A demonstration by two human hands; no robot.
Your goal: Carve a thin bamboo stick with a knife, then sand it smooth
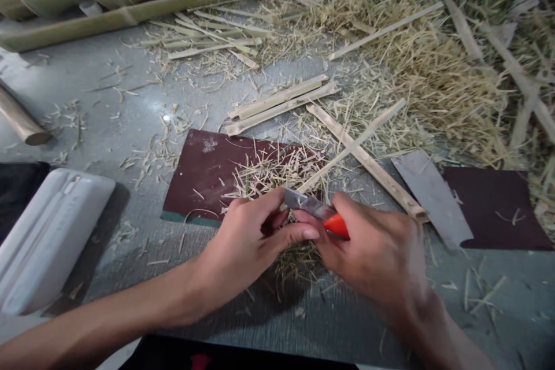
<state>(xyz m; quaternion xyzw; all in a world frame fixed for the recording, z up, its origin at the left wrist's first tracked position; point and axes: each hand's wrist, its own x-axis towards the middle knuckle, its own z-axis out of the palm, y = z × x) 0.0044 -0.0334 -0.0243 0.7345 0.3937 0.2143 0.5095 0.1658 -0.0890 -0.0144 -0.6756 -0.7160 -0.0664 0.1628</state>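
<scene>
My right hand (377, 243) is closed round the orange-red handle of a knife (310, 203). The blade points left, toward my left hand (240, 237), whose fingers are curled by its tip. A thin bamboo strip (359, 141) slants up and away to the right from between my hands. My left fingers appear to grip its near end, which the blade and fingers hide. Beneath and beyond the hands, pale shavings (277, 173) are heaped on a dark maroon sheet (208, 170) with a green edge.
Split bamboo pieces (281, 101) and a longer bamboo piece (368, 165) lie ahead. A grey metal plate (433, 199) overlaps another maroon sheet (498, 208) at right. A white case (56, 237) sits left. Bamboo poles (121, 17) and a large shavings pile (433, 81) fill the back.
</scene>
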